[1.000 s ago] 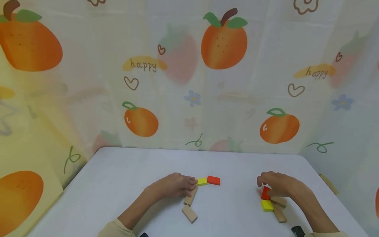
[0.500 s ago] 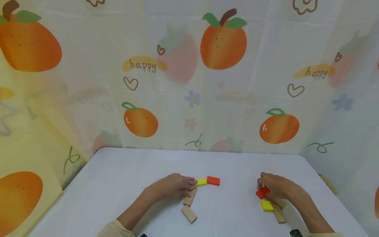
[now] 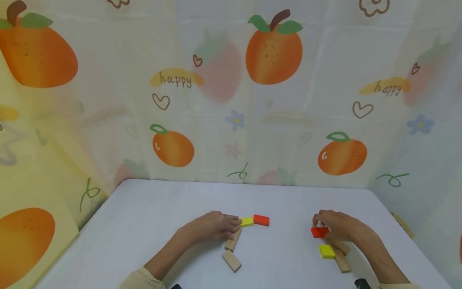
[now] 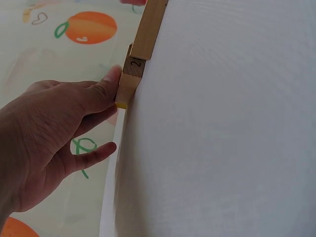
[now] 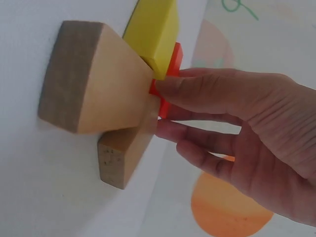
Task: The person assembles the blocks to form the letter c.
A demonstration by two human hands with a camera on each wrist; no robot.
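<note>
My left hand [image 3: 213, 225] pinches the far end of a wooden block [image 3: 232, 240] lying on the table. A yellow block [image 3: 247, 221] touches that end, with a red block [image 3: 261, 220] beyond it to the right. A second wooden block [image 3: 232, 261] meets the near end at an angle. On the right, my right hand [image 3: 341, 225] holds another red block [image 3: 319, 232] between thumb and fingers, its right end hidden. Close by lie a yellow block [image 3: 327, 251] and two wooden blocks, one [image 5: 98, 79] nearer and one [image 5: 126, 148] partly behind it.
The white table [image 3: 285, 249] ends at a fruit-printed curtain [image 3: 274, 152] along the back and sides. Dark straps or cameras [image 3: 362, 283] show near the wrists at the lower edge.
The right-hand red block has been turned from lengthwise to crosswise and shifted slightly left, apart from the yellow block. My left hand and its row of blocks stay put.
</note>
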